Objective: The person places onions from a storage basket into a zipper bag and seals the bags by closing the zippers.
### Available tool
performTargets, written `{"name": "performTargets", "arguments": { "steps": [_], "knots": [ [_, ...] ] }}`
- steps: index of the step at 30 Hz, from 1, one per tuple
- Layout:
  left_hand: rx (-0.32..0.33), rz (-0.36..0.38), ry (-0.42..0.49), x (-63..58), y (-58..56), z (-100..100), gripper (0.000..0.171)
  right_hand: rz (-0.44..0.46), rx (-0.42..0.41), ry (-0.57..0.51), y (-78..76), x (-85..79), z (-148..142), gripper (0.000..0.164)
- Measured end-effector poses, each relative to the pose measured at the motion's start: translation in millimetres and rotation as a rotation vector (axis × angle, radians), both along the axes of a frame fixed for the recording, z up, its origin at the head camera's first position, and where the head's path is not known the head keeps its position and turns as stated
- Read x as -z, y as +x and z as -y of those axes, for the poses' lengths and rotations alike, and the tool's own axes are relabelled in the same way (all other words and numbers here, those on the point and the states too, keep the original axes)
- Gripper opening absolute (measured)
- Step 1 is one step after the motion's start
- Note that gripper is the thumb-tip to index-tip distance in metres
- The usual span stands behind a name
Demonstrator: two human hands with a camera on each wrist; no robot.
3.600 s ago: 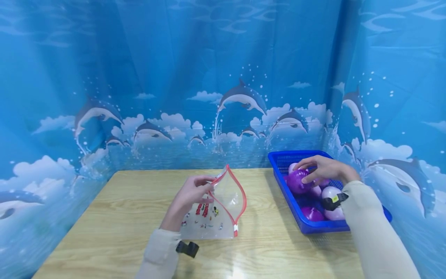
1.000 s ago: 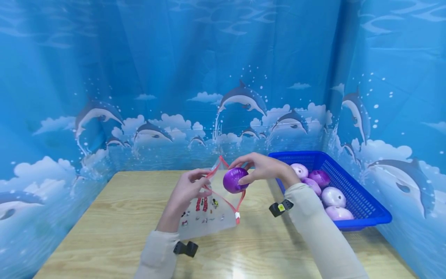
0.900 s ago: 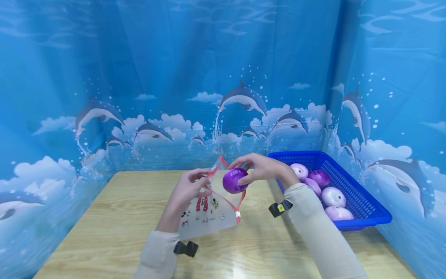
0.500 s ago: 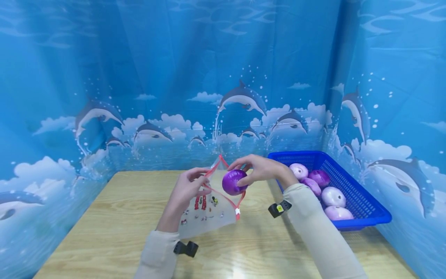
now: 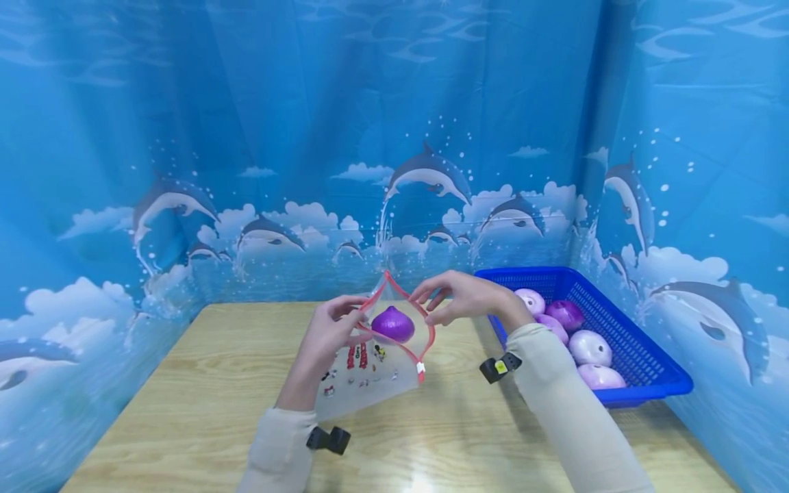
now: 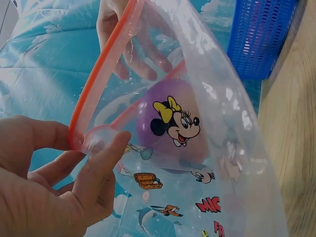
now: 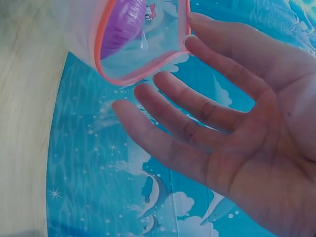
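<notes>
My left hand pinches the mouth of a clear zip bag between thumb and fingers. The bag has a red zip edge, a white slider and cartoon prints. A shiny purple onion sits inside the spread mouth, its pointed top up; the left wrist view shows the onion through the plastic. Nothing is in my right hand, which is at the bag's right rim. In the right wrist view its fingers are spread and loosely extended, with thumb and index tips right at the red edge.
A blue plastic basket stands on the right, holding several onions, some pale pink and some darker purple. The wooden table ends at a blue dolphin-print curtain behind and at the sides.
My right hand carried the onion left from the basket to the bag's mouth and has let go of it. The onion now sits inside. The left hand keeps its grip on the bag.
</notes>
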State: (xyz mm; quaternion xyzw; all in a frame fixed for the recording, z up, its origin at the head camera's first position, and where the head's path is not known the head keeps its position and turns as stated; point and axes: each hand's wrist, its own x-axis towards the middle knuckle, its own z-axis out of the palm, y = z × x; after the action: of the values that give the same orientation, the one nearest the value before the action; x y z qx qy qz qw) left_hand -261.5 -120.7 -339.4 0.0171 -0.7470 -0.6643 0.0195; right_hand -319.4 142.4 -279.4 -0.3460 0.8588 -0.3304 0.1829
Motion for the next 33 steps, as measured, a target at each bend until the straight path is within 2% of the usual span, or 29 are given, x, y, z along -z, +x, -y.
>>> {"name": "performTargets", "arguments": {
  "steps": [7,14,22,33],
  "knots": [
    [-0.007,0.000,-0.003,-0.6,0.3,0.6,0.033,-0.003,0.028,0.003,1.6,-7.0,-7.8,0.044],
    [-0.006,0.002,0.001,-0.6,0.7,0.3,0.034,-0.007,0.080,0.052,0.6,-7.8,-18.3,0.044],
    [0.000,-0.006,-0.004,0.5,0.3,0.4,0.033,-0.059,0.114,0.121,-4.0,-7.9,-46.4,0.040],
    [0.008,-0.014,-0.014,1.8,0.6,0.2,0.034,-0.001,0.203,0.153,-13.5,-1.9,-86.7,0.042]
  ]
}}
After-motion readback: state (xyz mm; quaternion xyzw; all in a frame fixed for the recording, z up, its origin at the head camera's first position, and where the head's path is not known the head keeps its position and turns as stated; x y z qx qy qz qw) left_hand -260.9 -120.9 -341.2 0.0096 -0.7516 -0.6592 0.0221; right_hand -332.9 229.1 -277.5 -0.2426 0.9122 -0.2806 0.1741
